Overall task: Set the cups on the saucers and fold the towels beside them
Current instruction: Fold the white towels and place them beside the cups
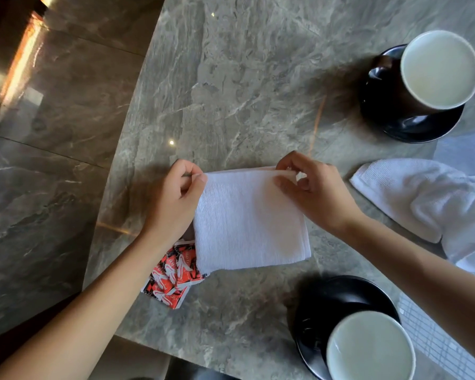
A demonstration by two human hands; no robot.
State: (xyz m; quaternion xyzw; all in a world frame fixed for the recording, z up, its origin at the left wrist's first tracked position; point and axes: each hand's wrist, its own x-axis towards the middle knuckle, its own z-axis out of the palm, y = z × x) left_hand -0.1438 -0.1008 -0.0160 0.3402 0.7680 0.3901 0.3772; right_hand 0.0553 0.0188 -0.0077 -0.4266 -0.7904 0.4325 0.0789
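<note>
- Now left hand (176, 200) and right hand (313, 193) are pinching corners of the folded towel (250, 223).
- Red packets (173, 278) are half hiding beneath it, by the left edge of the table (231, 78).

grey marble table (244, 78) | glossy stone floor (52, 119) | warm glare left

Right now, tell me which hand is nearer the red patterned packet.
Left. The left hand pinches the folded towel at its far left corner, beyond the red patterned packet. The right hand pinches the far right corner, across the towel from it.
</note>
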